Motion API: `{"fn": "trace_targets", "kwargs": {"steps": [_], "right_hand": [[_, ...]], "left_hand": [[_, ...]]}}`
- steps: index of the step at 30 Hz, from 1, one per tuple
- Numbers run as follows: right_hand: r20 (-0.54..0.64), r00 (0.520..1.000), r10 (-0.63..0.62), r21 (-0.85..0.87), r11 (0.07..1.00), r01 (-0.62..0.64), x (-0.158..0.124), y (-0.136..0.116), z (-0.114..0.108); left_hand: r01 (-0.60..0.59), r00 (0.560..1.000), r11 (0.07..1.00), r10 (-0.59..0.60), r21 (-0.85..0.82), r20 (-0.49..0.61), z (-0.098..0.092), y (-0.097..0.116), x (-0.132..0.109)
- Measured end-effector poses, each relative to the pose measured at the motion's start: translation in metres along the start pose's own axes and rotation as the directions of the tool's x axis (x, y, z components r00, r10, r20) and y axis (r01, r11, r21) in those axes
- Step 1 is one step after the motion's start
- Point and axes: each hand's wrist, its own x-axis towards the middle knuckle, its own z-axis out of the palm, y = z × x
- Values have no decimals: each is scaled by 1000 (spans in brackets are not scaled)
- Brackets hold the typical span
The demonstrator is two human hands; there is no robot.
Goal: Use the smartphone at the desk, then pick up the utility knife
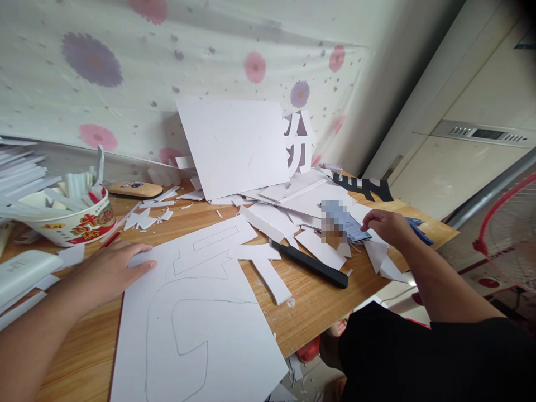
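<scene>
A large white sheet (218, 335) with pencilled outlines lies on the wooden table (318, 304) in front of me. My left hand (111, 273) rests flat on the sheet's left edge, fingers stretched out. My right hand (387, 226) is far to the right, its fingers curled and pinching a small blue-grey card (355, 230) that lies among white offcuts. A black-handled knife (312, 265) lies on the table between the sheet and my right hand.
A paper bowl (77, 223) stuffed with white scraps stands at the left. A white board (234, 145) and cut-out white characters (299, 142) lean against the flowered wall cloth. A black cut-out (364, 187) lies at the back right. A red fan (508, 234) stands beyond the table's right edge.
</scene>
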Motion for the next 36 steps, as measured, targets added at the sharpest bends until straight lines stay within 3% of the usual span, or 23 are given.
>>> {"fn": "trace_targets", "kwargs": {"steps": [12, 28, 36], "right_hand": [[40, 997, -61, 24, 998, 60, -2, -1, 5], [-38, 998, -56, 29, 998, 57, 1, 2, 4], [-13, 978, -207, 125, 970, 207, -2, -4, 15]], "left_hand": [[16, 1000, 1000, -15, -26, 25, -8, 11, -5], [68, 996, 997, -65, -48, 57, -15, 18, -7], [43, 998, 998, -42, -36, 40, -7, 8, -2]]}}
